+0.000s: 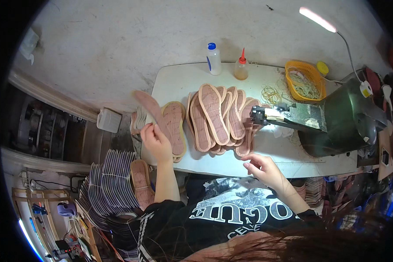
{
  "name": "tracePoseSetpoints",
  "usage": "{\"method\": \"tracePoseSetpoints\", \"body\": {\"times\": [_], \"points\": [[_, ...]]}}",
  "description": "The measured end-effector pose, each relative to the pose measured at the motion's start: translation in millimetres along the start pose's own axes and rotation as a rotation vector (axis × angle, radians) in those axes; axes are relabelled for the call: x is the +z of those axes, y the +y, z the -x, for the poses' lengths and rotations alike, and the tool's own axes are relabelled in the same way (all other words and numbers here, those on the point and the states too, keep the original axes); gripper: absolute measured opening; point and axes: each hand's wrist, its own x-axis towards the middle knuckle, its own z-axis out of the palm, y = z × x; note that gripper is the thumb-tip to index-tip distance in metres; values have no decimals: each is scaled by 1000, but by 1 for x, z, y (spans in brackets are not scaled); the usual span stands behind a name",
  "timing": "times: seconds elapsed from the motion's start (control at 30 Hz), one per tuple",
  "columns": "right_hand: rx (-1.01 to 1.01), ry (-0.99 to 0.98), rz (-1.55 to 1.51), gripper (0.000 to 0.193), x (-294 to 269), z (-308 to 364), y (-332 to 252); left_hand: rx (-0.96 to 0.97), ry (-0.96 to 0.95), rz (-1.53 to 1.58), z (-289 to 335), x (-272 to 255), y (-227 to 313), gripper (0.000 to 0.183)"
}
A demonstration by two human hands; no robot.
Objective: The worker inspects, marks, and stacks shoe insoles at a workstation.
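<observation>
My left hand [156,142] is closed on the lower part of a reddish-brown insole [148,105], held up and tilted so that it is seen partly edge-on. Beside it on the table lies another insole [174,126] with a pale stitched border, on top of at least one more. A loose heap of similar insoles [212,113] covers the middle of the table. My right hand [263,168] hovers by the table's front edge, fingers loosely bent and apart. Its fingertips are close to the heel of an insole [244,148] under the machine's head; contact is hard to tell.
A dark green machine [332,118] with a lit arm stands at right. Behind are a white bottle [213,61], a red-tipped bottle [242,67] and a yellow basket [308,83] of elastic bands. Bundled insoles [111,181] stack at left, below the white table [170,78].
</observation>
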Motion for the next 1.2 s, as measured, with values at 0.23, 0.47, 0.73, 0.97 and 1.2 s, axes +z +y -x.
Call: {"method": "tracePoseSetpoints", "body": {"times": [0.23, 0.47, 0.73, 0.97, 1.2], "points": [[-392, 173, -164, 38, 2, -12, -24, -316, 42, 983, 30, -2, 124, 17], [-486, 134, -176, 24, -5, -8, -36, -402, -440, 1472, 51, -1, 160, 38], [-362, -301, -1031, 41, -28, -5, -24, -689, -920, 1745, -20, -30, 225, 41], [-586, -200, -761, 38, -44, -28, -8, -596, -860, 1691, -11, -24, 245, 38], [-311, 135, -363, 32, -67, -18, -41, -393, -654, 1405, -12, 21, 238, 36]]}}
